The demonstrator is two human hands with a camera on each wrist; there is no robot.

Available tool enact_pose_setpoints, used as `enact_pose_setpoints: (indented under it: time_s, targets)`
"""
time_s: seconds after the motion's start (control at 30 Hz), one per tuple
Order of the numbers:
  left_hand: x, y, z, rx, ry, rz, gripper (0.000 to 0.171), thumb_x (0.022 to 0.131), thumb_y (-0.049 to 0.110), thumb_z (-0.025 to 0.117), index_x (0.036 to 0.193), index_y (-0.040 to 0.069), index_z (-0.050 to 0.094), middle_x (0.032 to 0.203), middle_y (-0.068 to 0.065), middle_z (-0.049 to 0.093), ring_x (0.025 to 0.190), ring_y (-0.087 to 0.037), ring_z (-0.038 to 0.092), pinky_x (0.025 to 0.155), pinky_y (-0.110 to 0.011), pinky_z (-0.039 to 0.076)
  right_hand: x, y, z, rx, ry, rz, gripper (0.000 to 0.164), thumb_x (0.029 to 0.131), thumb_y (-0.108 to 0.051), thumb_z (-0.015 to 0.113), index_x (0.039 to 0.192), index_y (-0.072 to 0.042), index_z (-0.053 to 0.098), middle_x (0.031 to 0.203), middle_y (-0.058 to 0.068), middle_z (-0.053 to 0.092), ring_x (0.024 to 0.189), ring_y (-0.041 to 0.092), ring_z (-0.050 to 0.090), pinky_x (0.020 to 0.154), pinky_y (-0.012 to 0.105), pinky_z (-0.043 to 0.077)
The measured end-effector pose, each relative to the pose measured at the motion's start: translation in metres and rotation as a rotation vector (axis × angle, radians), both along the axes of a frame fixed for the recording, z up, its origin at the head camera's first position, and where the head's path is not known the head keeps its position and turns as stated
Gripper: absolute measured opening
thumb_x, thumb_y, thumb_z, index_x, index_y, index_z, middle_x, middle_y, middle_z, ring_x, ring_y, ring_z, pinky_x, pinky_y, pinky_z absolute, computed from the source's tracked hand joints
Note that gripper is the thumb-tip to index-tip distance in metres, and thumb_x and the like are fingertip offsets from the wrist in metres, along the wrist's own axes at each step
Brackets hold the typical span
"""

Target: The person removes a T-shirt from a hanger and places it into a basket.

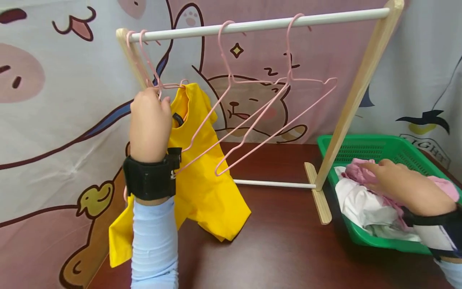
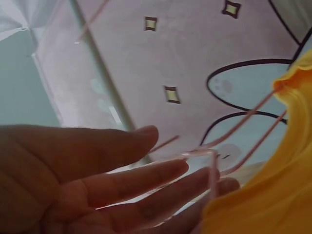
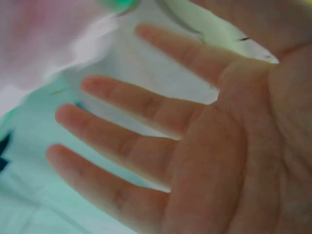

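Note:
At the left end of the rack my left hand [image 1: 150, 124] is raised beside the neck of a pink wire hanger [image 1: 169, 85]. A yellow shirt [image 1: 205, 172] hangs on that hanger, its collar slanting to the right of the hand. In the left wrist view the thumb and fingers [image 2: 136, 183] are loosely extended and spread apart, right at the hanger wire. Over the green basket [image 1: 361, 140] reaches my right hand [image 1: 411, 186], close to a pink garment [image 1: 357, 168]. The right wrist view shows its fingers [image 3: 131, 146] straight and spread, with nothing in the palm.
A white rod [image 1: 260, 26] on wooden posts [image 1: 357, 96] carries the hangers. Two bare pink hangers [image 1: 288, 76] hang right of the shirt. White clothing [image 1: 361, 200] lies in the basket beside the pink. A printed cloth [image 1: 90, 112] backs the dark table [image 1: 288, 241].

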State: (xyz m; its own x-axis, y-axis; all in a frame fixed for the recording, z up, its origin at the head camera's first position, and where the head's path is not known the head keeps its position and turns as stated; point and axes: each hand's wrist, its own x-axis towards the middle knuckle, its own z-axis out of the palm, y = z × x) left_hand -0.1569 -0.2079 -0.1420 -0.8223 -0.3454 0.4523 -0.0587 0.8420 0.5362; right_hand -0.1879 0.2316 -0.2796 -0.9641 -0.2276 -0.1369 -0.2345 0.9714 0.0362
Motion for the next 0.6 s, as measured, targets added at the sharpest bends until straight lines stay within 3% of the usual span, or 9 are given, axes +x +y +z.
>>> enact_pose_setpoints:
  time_s: [0.2,0.3,0.5,0.6]
  targets:
    - [-0.016,-0.005,0.002,0.010,-0.037,0.046,0.038,0.098,0.021,0.045,0.124,-0.006,0.052,0.117,-0.024,0.060,0.100,-0.036,0.061,0.086,-0.044,0.052,0.014,-0.054,0.019,-0.065,0.192,0.193,0.046,0.079,-0.020,0.072,0.119,-0.002,0.058,0.096,0.029,0.060,0.081,0.042,0.061,0.062,0.050,0.054]
    - [-0.022,-0.004,0.005,0.020,-0.039,0.064,0.037,0.097,0.022,0.047,0.122,-0.005,0.055,0.116,-0.023,0.062,0.098,-0.035,0.063,0.083,-0.043,0.053,0.020,-0.076,0.026,-0.129,0.256,0.288,0.042,0.076,-0.014,0.074,0.115,-0.004,0.061,0.089,0.022,0.062,0.066,0.026,0.063,0.052,0.035,0.053]
    - [-0.025,-0.010,0.011,0.016,-0.086,0.166,0.037,0.097,0.024,0.048,0.120,-0.003,0.058,0.111,-0.024,0.063,0.094,-0.037,0.062,0.083,-0.045,0.053,0.034,-0.113,0.029,-0.212,0.229,0.442,0.035,0.080,-0.018,0.071,0.113,-0.007,0.063,0.087,0.009,0.064,0.063,0.010,0.059,0.053,0.023,0.051]
    - [-0.033,-0.010,0.014,0.020,-0.074,0.173,0.036,0.095,0.025,0.051,0.116,-0.001,0.062,0.110,-0.022,0.064,0.094,-0.035,0.063,0.083,-0.045,0.053,0.040,-0.119,0.034,-0.222,0.211,0.433,0.036,0.080,-0.022,0.071,0.114,-0.010,0.063,0.095,0.010,0.066,0.068,0.013,0.064,0.056,0.026,0.055]
